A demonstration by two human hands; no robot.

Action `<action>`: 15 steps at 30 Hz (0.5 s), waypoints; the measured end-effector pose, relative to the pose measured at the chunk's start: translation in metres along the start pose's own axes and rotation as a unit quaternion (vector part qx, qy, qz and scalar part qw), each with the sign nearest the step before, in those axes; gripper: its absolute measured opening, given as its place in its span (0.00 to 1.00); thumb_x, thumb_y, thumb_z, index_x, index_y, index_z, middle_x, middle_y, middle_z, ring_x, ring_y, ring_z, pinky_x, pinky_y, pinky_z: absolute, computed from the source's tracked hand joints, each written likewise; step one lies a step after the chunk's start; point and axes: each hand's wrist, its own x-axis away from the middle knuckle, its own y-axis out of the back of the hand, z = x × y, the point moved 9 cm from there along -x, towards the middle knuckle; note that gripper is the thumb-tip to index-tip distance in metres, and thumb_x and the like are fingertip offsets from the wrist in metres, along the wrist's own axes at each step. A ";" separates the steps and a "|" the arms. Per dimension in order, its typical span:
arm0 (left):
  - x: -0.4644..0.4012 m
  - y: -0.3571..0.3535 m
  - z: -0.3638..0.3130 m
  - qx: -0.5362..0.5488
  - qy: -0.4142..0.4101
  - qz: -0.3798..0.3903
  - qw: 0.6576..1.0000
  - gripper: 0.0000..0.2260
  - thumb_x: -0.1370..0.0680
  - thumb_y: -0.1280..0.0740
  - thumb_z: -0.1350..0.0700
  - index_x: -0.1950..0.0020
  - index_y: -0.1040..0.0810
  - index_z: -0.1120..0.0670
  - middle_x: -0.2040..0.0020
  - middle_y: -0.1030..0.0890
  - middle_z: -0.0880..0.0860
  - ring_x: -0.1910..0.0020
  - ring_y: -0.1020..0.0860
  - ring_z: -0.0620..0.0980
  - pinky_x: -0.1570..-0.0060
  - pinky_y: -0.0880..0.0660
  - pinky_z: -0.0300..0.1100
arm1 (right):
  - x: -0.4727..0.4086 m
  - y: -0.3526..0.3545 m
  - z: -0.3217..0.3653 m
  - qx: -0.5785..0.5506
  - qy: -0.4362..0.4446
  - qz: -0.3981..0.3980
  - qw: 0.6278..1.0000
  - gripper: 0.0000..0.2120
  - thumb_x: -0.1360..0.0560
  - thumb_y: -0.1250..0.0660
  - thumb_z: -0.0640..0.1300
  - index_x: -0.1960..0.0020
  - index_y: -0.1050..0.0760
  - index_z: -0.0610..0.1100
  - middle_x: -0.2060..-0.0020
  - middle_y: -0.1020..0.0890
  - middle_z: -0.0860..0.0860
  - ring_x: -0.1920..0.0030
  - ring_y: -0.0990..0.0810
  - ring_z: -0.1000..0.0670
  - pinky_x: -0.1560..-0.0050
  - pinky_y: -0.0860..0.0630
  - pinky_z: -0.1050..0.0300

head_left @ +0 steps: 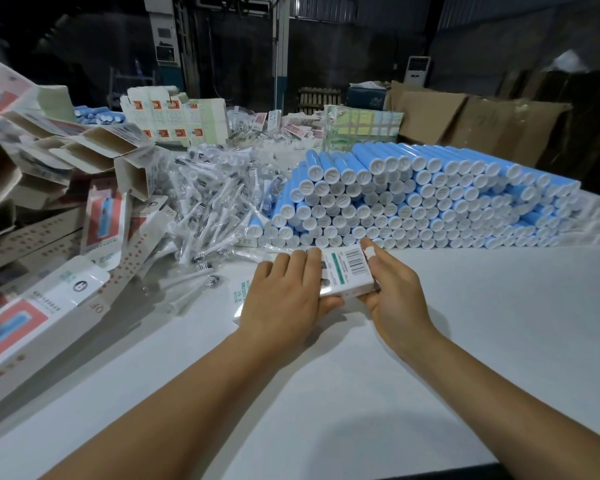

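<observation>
Head view: left hand (284,292) and right hand (394,292) are gripping a small white carton (349,271), fingers curled round its ends, holding it just above the white table (326,393), near the stacked blue tubes (413,199).

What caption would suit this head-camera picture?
Left hand and right hand grip a barcoded white box before stacked blue cylinders.

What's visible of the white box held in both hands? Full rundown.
The white box looks like printed cardboard, long and flat. Its upper face carries a barcode, a green stripe and small print. It is held tilted over the table. The left hand grips it with fingers over the top; the right hand holds its right edge, a bandaged fingertip at the far corner.
</observation>
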 end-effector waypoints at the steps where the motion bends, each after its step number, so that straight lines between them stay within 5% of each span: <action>1: 0.000 0.000 -0.001 0.000 -0.002 -0.001 1.000 0.30 0.26 0.42 0.38 0.40 0.23 0.63 0.53 0.20 0.57 0.58 0.22 0.57 0.61 0.26 0.47 | 0.000 0.001 0.000 0.004 0.001 -0.007 1.000 0.14 0.19 0.45 0.38 0.40 0.25 0.50 0.55 0.14 0.51 0.52 0.16 0.51 0.57 0.20 0.58; 6: 0.000 -0.002 -0.006 -0.030 -0.010 0.021 0.999 0.30 0.27 0.40 0.38 0.40 0.23 0.62 0.53 0.19 0.56 0.58 0.22 0.56 0.60 0.26 0.47 | 0.000 0.001 -0.004 -0.015 -0.015 -0.024 0.999 0.15 0.20 0.44 0.36 0.45 0.23 0.51 0.56 0.14 0.49 0.56 0.15 0.51 0.62 0.20 0.58; 11: 0.000 0.000 -0.012 -0.044 -0.021 0.002 0.999 0.30 0.27 0.40 0.38 0.41 0.22 0.62 0.54 0.19 0.56 0.60 0.22 0.55 0.61 0.25 0.46 | 0.004 0.006 -0.006 0.015 -0.008 -0.057 0.998 0.19 0.21 0.46 0.35 0.49 0.22 0.54 0.47 0.17 0.44 0.52 0.16 0.49 0.61 0.22 0.59; 15: 0.001 0.003 -0.012 -0.054 -0.016 0.003 0.998 0.31 0.27 0.41 0.37 0.41 0.21 0.62 0.54 0.19 0.55 0.59 0.21 0.54 0.61 0.25 0.46 | 0.003 0.006 -0.006 0.000 0.003 -0.052 0.999 0.18 0.20 0.46 0.37 0.44 0.21 0.51 0.49 0.16 0.46 0.53 0.16 0.50 0.61 0.21 0.60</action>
